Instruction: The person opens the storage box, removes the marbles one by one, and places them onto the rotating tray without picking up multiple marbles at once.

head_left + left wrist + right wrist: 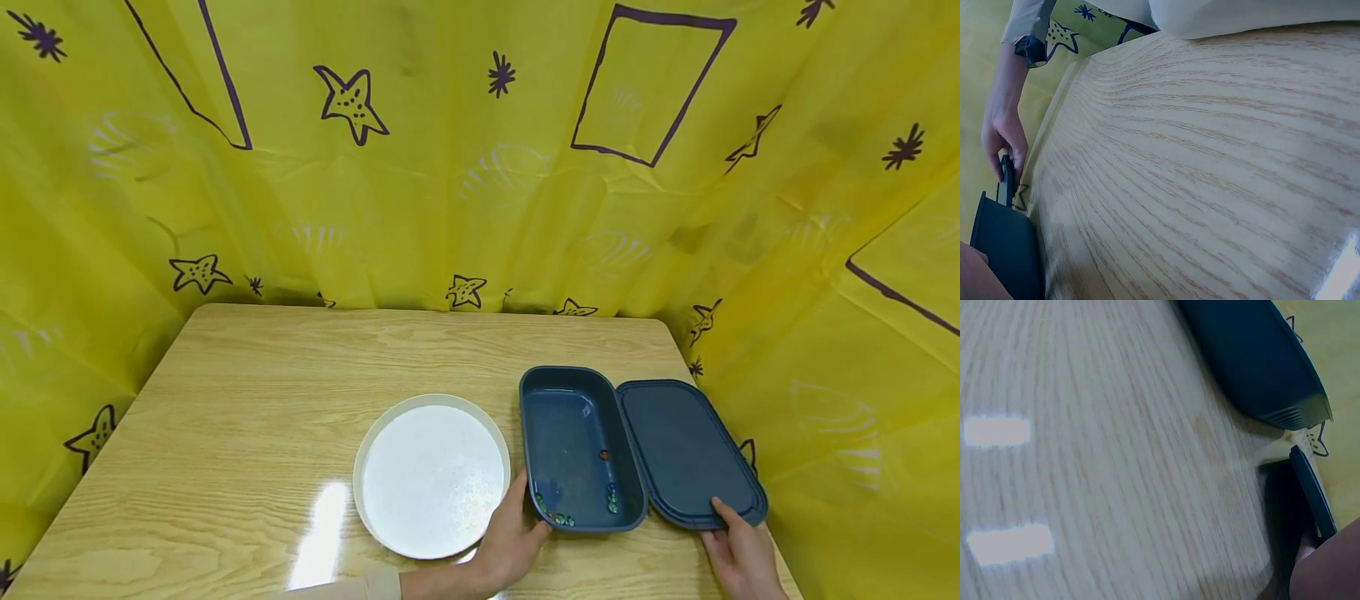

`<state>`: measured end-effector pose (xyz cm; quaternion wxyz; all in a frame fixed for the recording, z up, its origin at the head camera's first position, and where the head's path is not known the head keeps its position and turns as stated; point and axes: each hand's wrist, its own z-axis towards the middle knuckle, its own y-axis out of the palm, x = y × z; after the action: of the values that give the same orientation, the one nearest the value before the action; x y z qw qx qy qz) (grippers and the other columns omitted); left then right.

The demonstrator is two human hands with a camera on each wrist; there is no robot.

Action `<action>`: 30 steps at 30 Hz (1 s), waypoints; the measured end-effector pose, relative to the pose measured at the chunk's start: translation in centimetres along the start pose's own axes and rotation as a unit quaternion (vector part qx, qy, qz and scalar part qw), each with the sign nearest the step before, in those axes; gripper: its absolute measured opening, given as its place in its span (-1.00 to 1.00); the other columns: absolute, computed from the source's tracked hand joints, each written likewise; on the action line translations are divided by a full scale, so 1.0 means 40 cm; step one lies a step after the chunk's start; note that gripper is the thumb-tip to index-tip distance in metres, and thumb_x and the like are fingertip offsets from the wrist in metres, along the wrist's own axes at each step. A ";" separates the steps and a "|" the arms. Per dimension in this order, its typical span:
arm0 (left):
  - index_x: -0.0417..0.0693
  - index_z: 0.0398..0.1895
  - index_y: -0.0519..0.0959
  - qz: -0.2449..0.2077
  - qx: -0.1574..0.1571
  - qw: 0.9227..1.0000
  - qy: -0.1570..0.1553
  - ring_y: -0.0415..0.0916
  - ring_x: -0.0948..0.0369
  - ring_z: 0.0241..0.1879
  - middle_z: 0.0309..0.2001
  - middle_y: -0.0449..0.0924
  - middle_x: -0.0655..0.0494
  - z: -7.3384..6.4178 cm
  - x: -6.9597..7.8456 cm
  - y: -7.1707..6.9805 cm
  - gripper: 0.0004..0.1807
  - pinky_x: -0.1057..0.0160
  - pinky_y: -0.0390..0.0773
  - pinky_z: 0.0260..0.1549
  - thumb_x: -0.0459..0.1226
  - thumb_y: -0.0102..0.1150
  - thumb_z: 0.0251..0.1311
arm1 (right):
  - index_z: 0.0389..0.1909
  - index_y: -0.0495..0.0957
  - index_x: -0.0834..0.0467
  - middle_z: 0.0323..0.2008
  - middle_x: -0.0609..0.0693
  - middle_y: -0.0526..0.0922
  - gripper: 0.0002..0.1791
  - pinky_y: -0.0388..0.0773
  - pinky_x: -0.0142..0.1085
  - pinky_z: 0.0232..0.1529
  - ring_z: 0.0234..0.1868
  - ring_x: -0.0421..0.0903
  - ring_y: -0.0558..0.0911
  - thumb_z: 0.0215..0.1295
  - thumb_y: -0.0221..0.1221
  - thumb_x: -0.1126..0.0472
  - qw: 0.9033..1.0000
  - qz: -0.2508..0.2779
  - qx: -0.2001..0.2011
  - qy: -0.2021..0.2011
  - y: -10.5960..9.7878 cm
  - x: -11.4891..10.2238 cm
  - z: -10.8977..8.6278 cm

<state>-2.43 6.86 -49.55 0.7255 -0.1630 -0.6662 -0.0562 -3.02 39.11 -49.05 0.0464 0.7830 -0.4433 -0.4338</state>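
On the left, we saw a round tray at ten o'clock from the left hand. That hand gripped the dark box by its seven o'clock corner, we judged to steady it, so the box lay at one o'clock from it; small shiny pieces sat inside, mostly toward six o'clock. Just beside it came the lid, at eleven o'clock from the right hand, which pinched its near edge, presumably because its flatness left only the rim to grasp. We saw the hands well apart.
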 end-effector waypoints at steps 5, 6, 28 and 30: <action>-0.21 0.50 0.16 0.001 0.002 1.000 0.006 0.16 -0.04 0.43 0.41 0.29 -0.13 0.001 -0.002 0.001 -0.22 0.12 0.15 0.38 -0.51 0.22 0.21 | 0.44 -0.62 -0.41 0.52 -0.30 -0.41 -0.02 0.23 -0.39 0.33 0.44 -0.29 0.19 0.56 -0.03 0.24 0.993 -0.115 0.019 0.030 -0.026 0.000 0.005; -0.22 0.50 0.15 -0.001 0.001 1.000 0.007 0.16 -0.04 0.43 0.41 0.28 -0.13 0.002 -0.003 0.001 -0.21 0.13 0.15 0.38 -0.52 0.21 0.21 | 0.45 -0.63 -0.37 0.54 -0.23 -0.40 -0.05 0.32 -0.38 0.29 0.33 -0.28 0.40 0.57 -0.07 0.24 0.989 -0.143 0.020 0.036 -0.032 -0.002 0.007; -0.28 0.51 0.11 0.006 -0.010 1.000 0.022 0.14 -0.08 0.43 0.43 0.25 -0.19 -0.005 -0.004 -0.008 -0.15 0.12 0.14 0.39 -0.52 0.22 0.11 | 0.44 -0.68 0.38 -0.53 0.16 0.69 0.07 0.70 -0.09 -0.30 -0.46 0.03 0.75 0.44 0.08 0.37 0.925 -0.378 -0.004 0.018 -0.064 -0.038 0.005; -0.28 0.51 0.11 0.008 -0.012 1.000 0.023 0.14 -0.08 0.43 0.42 0.25 -0.19 -0.005 -0.002 -0.010 -0.14 0.11 0.14 0.39 -0.52 0.22 0.11 | 0.43 -0.72 0.34 -0.54 0.16 0.69 0.11 0.71 -0.08 -0.31 -0.47 0.03 0.75 0.43 0.10 0.38 0.925 -0.380 -0.001 0.019 -0.064 -0.037 0.006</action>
<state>-2.37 6.41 -49.60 0.7390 -0.1752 -0.6476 -0.0619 -1.85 41.82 -49.41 -0.1126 0.9006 -0.1109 -0.4050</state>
